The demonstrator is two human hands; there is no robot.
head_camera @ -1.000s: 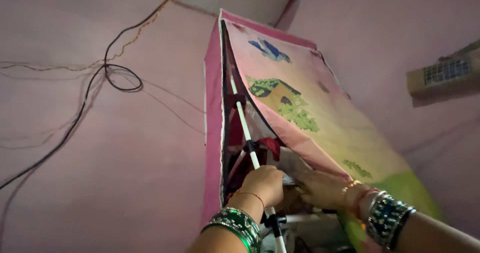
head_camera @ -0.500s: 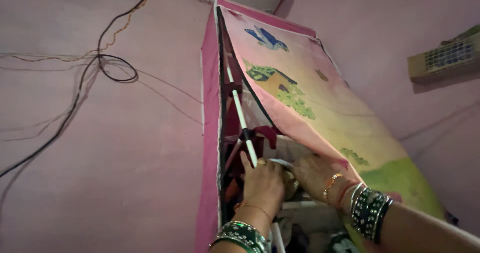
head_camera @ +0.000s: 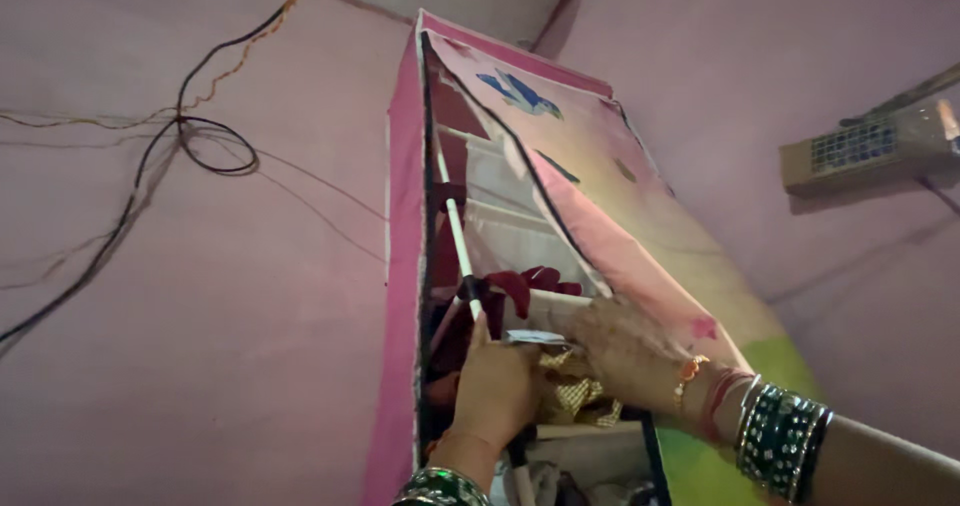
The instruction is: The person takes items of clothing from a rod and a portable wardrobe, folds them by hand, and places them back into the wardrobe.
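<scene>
A tall pink fabric wardrobe (head_camera: 405,226) stands against the wall, its printed front flap (head_camera: 640,216) pulled aside to the right. Both my hands reach up into one of its shelves. My left hand (head_camera: 495,386) grips a folded yellow checked cloth (head_camera: 575,398) from the left, just beside the white frame pole (head_camera: 455,231). My right hand (head_camera: 625,351) holds the same cloth from above and from the right, with the flap lying against its back. A small white tag (head_camera: 535,337) shows between the hands. Dark red clothes (head_camera: 525,284) lie on the shelf behind.
Black cables (head_camera: 205,146) hang looped on the pink wall to the left. A boxy wall unit (head_camera: 860,151) sits high on the right wall. More cloth is bundled on the shelf (head_camera: 590,446) below the hands.
The flap has swung further open, showing more of the upper shelves. Both hands have moved up and deeper into the shelf with the checked cloth.
</scene>
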